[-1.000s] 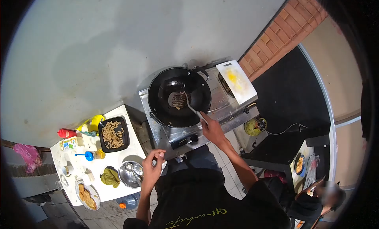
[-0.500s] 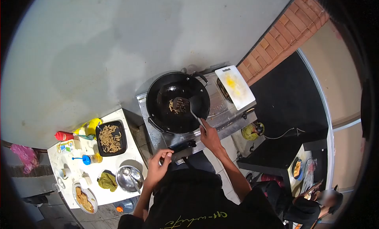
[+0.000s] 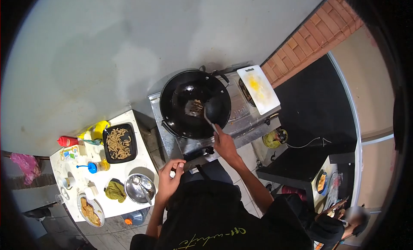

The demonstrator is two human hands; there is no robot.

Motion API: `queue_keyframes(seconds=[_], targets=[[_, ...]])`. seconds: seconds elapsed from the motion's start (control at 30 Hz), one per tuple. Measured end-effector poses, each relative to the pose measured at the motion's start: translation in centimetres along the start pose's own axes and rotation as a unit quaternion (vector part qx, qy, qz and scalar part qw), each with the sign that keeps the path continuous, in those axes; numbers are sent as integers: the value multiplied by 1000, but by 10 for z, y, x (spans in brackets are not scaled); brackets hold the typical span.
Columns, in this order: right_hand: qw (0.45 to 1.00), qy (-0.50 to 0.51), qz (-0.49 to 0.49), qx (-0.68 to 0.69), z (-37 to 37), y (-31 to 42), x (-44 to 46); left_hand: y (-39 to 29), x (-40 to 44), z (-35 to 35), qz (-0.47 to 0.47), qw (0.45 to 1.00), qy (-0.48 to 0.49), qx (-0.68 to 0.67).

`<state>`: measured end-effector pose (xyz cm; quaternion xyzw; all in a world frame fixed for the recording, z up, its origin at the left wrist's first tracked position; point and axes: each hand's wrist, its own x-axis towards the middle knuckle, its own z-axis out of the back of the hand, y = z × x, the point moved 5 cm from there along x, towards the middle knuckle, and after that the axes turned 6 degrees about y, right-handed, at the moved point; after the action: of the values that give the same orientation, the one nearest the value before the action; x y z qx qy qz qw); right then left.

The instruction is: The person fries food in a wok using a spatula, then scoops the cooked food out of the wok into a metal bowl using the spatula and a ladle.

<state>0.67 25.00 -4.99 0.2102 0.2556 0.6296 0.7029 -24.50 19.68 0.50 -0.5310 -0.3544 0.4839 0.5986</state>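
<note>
My right hand [image 3: 224, 143] is wrapped round the handle of a slotted spatula [image 3: 208, 119]. The spatula's head lies inside a large black wok [image 3: 175, 93], at a small heap of brown strips of food [image 3: 197, 106]. The wok stands on a metal gas stove [image 3: 247, 125]. Near the stove's front edge, left of the knob, my left hand [image 3: 170, 181] hovers with its fingers curled in and the thumb against them. Nothing shows in it.
A white cutting board [image 3: 259, 93] with yellow stains lies on the stove's right side. On the white table [image 3: 144, 161] at left are a black square pan [image 3: 108, 143] of food strips, a steel bowl [image 3: 129, 187], a green cloth [image 3: 115, 192] and a plate [image 3: 101, 217]. Another person [image 3: 329, 230] sits lower right.
The spatula's head has turned and shifted slightly within the wok, and the food strips are more bunched together. My right hand has moved a little up and left. My left hand stays nearly in place.
</note>
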Motion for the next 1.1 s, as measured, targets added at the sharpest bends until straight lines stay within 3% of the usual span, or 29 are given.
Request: queue_keyframes(seconds=[0.13, 0.3, 0.53, 0.8, 0.97, 1.1], targets=[[998, -56, -4, -13, 24, -3, 0, 14, -7, 3, 24, 999, -16, -31], [994, -54, -56, -79, 59, 7, 19, 14, -10, 2, 18, 1000, 8, -21], [986, -48, -110, -120, 7, 10, 21, 10, -4, 10, 13, 1000, 8, -4], [980, -60, -83, 168, -17, 6, 34, 13, -11, 18, 17, 1000, -5, -8], [988, -62, 11, 141, 4, 23, 19, 14, -12, 18, 26, 1000, -2, -14], [999, 23, -40, 5, 12, 30, 7, 9, -8, 17, 21, 1000, 9, -13]])
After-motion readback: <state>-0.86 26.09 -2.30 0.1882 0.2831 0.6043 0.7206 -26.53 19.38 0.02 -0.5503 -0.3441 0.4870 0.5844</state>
